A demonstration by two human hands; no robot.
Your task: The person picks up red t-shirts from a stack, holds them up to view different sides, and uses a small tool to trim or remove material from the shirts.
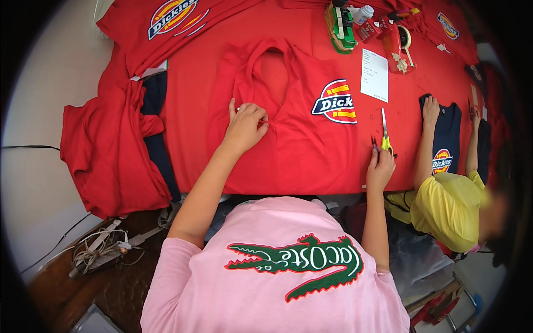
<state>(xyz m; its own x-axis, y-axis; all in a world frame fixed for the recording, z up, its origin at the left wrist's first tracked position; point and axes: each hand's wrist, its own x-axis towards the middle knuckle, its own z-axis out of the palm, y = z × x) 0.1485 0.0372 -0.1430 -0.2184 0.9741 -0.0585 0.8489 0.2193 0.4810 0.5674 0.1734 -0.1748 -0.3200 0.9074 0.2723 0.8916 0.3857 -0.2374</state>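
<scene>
A red shirt (302,150) with a round printed emblem on its chest lies spread in front of me, its neck opening toward the far side. My left hand (246,126) rests on it just below the neck opening; thumb and forefinger pinch a bit of the fabric, while the outer fingers stretch away. To the right of the shirt, my right hand (381,168) is closed around small dark thread snips (374,141), their points upward. Beside those fingers lie scissors (385,136) with yellow handles, blades pointing away from me.
Red cloth covers the table (191,111). More red garments (119,150) hang over its left edge. A paper slip (375,75), a green-and-black tool (340,28) and a tape dispenser (400,53) sit at the far right. A co-worker in yellow (452,205) handles a navy shirt (447,130).
</scene>
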